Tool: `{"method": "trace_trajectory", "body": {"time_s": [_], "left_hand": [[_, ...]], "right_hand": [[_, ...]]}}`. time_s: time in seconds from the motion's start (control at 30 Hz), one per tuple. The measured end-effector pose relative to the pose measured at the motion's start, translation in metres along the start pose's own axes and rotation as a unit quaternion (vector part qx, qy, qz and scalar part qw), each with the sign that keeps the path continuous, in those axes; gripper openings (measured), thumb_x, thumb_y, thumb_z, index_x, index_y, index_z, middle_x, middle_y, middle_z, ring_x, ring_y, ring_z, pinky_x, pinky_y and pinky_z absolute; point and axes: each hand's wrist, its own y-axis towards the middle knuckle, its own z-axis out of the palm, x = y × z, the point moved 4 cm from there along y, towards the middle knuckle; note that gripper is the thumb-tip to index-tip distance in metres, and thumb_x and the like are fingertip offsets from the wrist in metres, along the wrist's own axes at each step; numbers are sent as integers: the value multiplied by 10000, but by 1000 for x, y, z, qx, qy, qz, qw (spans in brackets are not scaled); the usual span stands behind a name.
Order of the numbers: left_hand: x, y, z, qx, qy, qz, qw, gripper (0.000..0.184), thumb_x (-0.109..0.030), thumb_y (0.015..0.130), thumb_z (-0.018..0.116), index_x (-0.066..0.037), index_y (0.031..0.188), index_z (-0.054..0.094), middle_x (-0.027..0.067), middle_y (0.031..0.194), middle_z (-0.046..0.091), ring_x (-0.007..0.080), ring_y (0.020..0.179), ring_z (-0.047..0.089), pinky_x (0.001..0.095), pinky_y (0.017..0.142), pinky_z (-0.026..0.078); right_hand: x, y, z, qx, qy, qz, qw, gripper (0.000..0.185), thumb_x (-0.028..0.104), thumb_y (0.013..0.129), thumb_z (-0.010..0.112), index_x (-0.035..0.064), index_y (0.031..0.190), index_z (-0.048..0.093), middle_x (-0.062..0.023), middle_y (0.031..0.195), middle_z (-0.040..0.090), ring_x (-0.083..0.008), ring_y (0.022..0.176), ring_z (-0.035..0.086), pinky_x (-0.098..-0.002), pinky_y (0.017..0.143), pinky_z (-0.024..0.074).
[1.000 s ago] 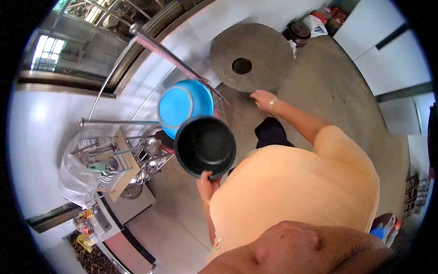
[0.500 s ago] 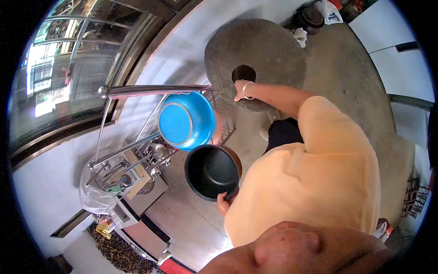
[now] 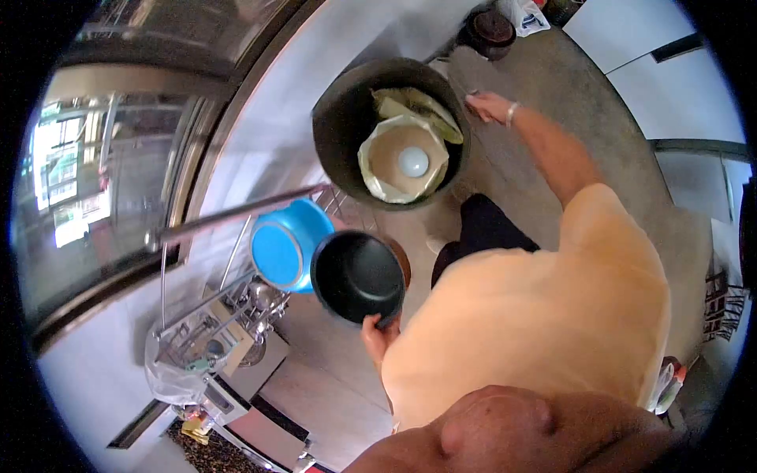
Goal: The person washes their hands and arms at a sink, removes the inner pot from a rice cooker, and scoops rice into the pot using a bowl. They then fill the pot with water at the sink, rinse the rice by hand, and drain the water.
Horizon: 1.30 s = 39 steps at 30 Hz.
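My left hand (image 3: 378,335) grips the rim of a dark inner pot (image 3: 359,280), tilted with its bare inside facing up. My right hand (image 3: 490,107), with a bracelet at the wrist, is closed on the grey lid (image 3: 477,72), held at the right side of a big round vat (image 3: 335,130). The lid is partly blurred. Inside the uncovered vat sits an open pale bag (image 3: 371,162) with beige, grain-like contents. A small white bowl (image 3: 413,162) lies on these contents. Yellowish folded bag material (image 3: 430,114) shows behind it.
A blue basin (image 3: 288,244) hangs at a metal rack (image 3: 236,217) below the window. Utensils and a metal ladle (image 3: 264,296) are at lower left. A dark lidded jar (image 3: 487,35) stands at the back, beside a white plastic bag (image 3: 527,17). White cabinets (image 3: 631,47) line the right.
My right hand has lifted the lid off the vat and moved it right, exposing the bag and bowl inside. My left hand still holds the pot. The view has shifted.
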Motion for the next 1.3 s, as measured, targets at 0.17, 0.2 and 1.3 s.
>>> {"method": "trace_trajectory", "body": {"time_s": [0.17, 0.2, 1.3], "left_hand": [[47, 24, -21, -79, -54, -96, 991, 581, -104, 686, 530, 63, 1237, 448, 192, 1196, 553, 346, 1066, 556, 497, 961, 455], [54, 26, -16, -116, -45, -79, 989, 595, -99, 674, 534, 52, 1243, 448, 190, 1182, 557, 346, 1059, 552, 506, 954, 452], [122, 22, 8, -238, -140, -62, 959, 677, -53, 609, 539, 67, 1264, 413, 228, 1236, 509, 397, 1145, 515, 513, 1002, 452]], "right_hand": [[-144, 47, -5, -70, 254, 210, 942, 545, 573, 935, 404, 85, 928, 648, -7, 691, 598, -142, 570, 513, -294, 545, 396], [-155, 51, -9, -83, 197, 260, 942, 541, 552, 949, 387, 82, 911, 652, -23, 719, 620, -154, 582, 533, -294, 555, 407], [-216, 122, -29, 26, 216, 223, 950, 469, 425, 978, 398, 58, 1219, 560, -107, 1243, 597, -225, 1076, 600, -309, 887, 475]]}}
